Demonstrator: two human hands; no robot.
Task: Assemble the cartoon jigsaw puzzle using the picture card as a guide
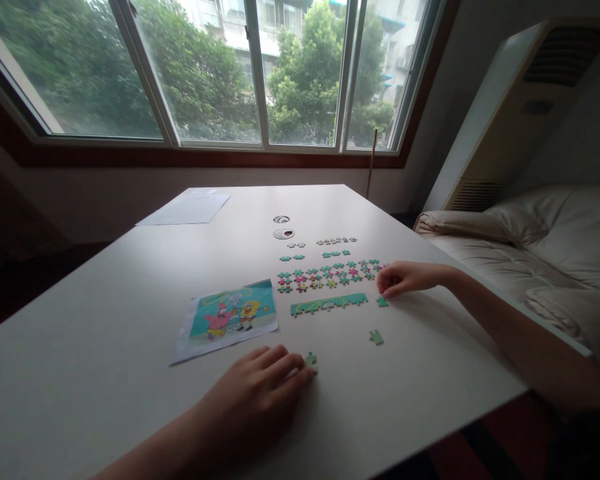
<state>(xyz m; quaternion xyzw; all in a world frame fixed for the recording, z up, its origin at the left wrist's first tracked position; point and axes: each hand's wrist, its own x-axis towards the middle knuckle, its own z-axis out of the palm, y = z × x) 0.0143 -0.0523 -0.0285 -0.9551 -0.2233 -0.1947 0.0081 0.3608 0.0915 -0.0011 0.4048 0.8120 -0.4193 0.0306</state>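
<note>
Teal and green mark the joined puzzle strip (pixel 330 303), which lies flat on the near side of several rows of loose pieces (pixel 353 272). I'd judge the step in hand to be picking out single pieces to go with that strip. Just beyond its right end, the right hand (pixel 405 277) has its fingers curled together over a teal piece (pixel 383 302); whether they grip it or only hover at it, I cannot tell. Nearer the person, the left hand (pixel 265 377) appears to pinch a pale green piece (pixel 311 361) between thumb and forefinger. One more greenish piece (pixel 376 337) lies apart, between the strip and the table's near edge. To my mind, the next move calls for turning a tab to match a notch, then pressing gently so the strip stays straight.

Left of the strip lies a printed picture (pixel 230 313) of cartoon figures. All this rests on a smooth white table (pixel 105 313), with two small discs (pixel 284 234) behind the rows and white paper (pixel 187 208) at the far left. Beyond, a wide window (pixel 205 87) shows trees and buildings; a pale sofa (pixel 480 240) and a tall air conditioner (pixel 520 120) stand to the right.
</note>
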